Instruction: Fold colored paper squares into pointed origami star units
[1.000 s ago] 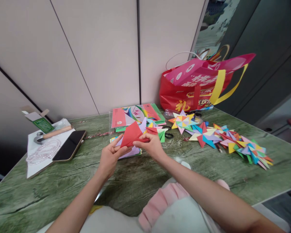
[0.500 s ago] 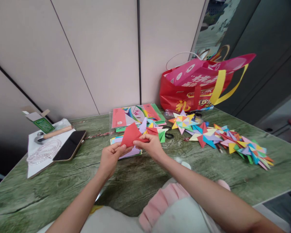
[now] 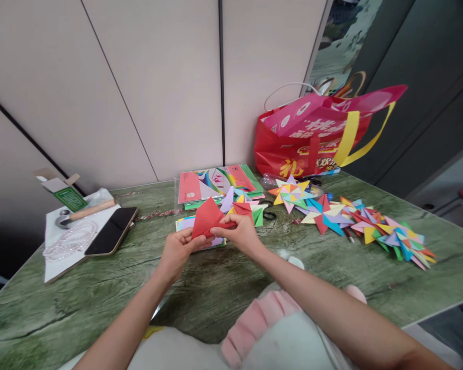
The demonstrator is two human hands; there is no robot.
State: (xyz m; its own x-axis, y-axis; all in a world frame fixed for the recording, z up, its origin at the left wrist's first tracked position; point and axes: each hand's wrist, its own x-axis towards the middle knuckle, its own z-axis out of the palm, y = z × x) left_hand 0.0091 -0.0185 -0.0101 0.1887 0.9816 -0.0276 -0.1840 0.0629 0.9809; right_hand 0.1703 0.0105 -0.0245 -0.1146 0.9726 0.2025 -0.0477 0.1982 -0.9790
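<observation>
A sheet of red origami paper, partly folded, is held up between my two hands above the table. My left hand pinches its lower left edge, thumb in front. On the right, my right hand grips the folded narrow part, its thumb pressing near the middle of the sheet. Just under and behind the hands lies a stack of coloured paper, mostly covered. Folded pieces in purple, red and green rest behind my right hand, next to black-handled scissors.
Packs of coloured paper lie against the wall. Finished paper stars spread to the right, below a red gift bag. At left, a phone, a hammer, beads and a small green box sit around a white board.
The red paper has tilted slightly and its left edge stands more upright. My left thumb has shifted right and a little lower along the bottom edge. My right hand stays nearly still.
</observation>
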